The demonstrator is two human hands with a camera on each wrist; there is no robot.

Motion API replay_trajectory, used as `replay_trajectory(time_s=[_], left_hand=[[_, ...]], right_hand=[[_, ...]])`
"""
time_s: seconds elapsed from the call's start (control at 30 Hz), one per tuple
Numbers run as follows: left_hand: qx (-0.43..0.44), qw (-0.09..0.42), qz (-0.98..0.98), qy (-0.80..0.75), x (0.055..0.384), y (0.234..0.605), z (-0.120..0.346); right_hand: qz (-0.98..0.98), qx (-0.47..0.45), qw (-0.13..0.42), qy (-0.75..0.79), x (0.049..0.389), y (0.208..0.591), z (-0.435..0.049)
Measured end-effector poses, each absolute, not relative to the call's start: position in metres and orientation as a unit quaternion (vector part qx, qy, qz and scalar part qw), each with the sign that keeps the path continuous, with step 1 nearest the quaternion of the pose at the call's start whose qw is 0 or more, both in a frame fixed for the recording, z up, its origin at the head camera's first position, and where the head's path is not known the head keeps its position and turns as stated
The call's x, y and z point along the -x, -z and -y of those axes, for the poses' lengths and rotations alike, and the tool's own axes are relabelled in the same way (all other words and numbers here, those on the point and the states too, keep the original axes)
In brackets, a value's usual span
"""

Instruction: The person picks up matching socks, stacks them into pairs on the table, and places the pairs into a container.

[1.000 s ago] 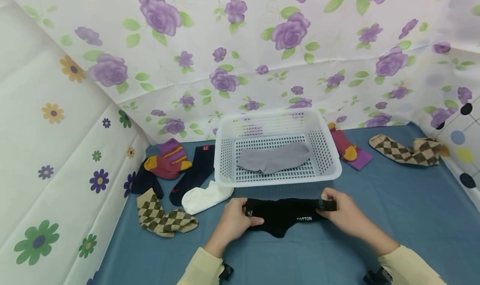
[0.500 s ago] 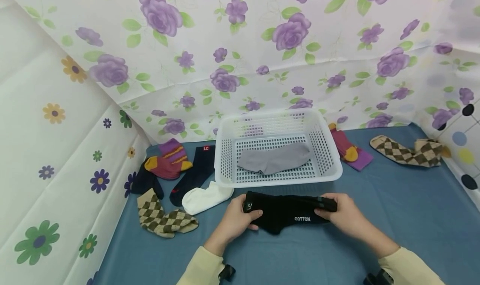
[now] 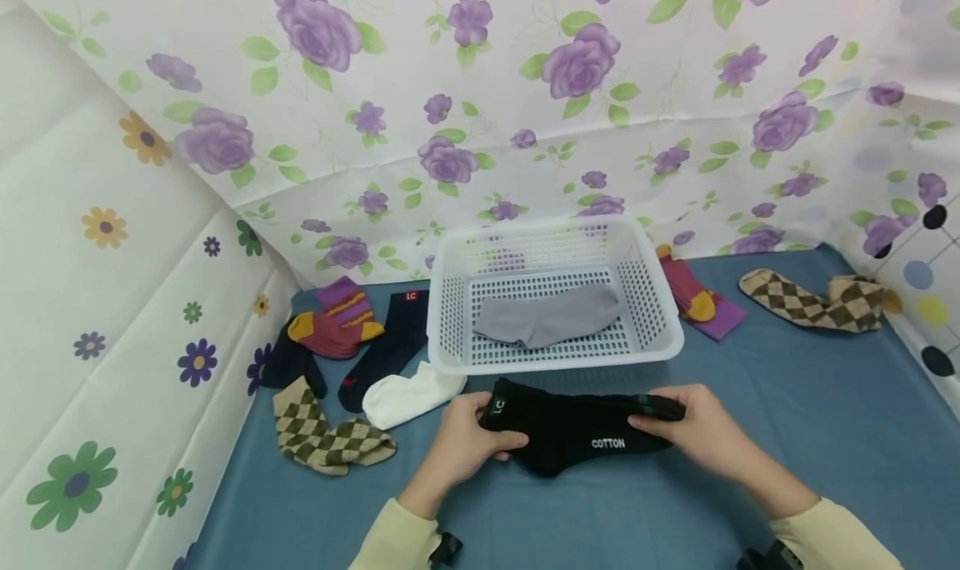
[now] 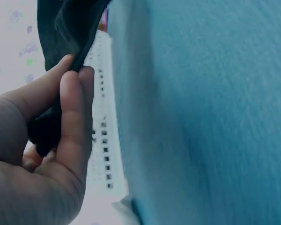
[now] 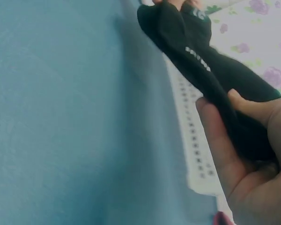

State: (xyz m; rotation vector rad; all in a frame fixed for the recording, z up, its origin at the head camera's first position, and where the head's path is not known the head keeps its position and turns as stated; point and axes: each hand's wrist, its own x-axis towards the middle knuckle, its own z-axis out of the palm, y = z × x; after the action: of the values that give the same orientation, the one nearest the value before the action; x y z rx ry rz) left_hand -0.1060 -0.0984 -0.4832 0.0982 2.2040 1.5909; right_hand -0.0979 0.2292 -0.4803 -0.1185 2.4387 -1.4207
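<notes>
Both hands hold a black sock stretched sideways in front of the basket. White "COTTON" lettering faces the head camera, and "LC" marks the left end. My left hand pinches that end, thumb on the near side. At the other end, my right hand grips a folded dark strip with its thumb in front. In the left wrist view, thumb and fingers close on the black fabric. The right wrist view shows the sock running from the right thumb to the left fingertips, above the blue cloth.
Behind the hands stands a white perforated basket with a grey sock inside. Left of it lie a white sock, a checkered sock, navy and maroon ones. At right are a maroon-purple sock and another checkered sock.
The left end of the sock has risen slightly and its lower part has spread rightward, showing more of the foot. The right hand has shifted slightly right. The basket and other socks stay put.
</notes>
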Motion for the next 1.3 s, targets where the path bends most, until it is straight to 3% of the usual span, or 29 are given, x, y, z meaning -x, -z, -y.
replay_trajectory(time_s=[0.27, 0.6, 0.9, 1.1, 1.3], left_hand=[[-0.059, 0.194, -0.76, -0.618, 0.103, 0.45, 0.105], [-0.081, 0.129, -0.763, -0.628, 0.122, 0.415, 0.109], [-0.064, 0.13, -0.763, -0.63, 0.139, 0.388, 0.112], [-0.062, 0.079, -0.763, -0.639, 0.157, 0.376, 0.11], [-0.021, 0.013, -0.8, -0.599, 0.178, 0.374, 0.106]], right_hand=[[-0.86, 0.048, 0.14, 0.488, 0.101, 0.447, -0.242], [-0.875, 0.067, 0.081, 0.472, 0.121, 0.413, -0.244], [-0.889, 0.085, 0.039, 0.448, 0.146, 0.383, -0.241], [-0.863, 0.08, 0.051, 0.497, 0.165, 0.366, -0.237], [-0.88, 0.046, 0.015, 0.472, 0.189, 0.36, -0.232]])
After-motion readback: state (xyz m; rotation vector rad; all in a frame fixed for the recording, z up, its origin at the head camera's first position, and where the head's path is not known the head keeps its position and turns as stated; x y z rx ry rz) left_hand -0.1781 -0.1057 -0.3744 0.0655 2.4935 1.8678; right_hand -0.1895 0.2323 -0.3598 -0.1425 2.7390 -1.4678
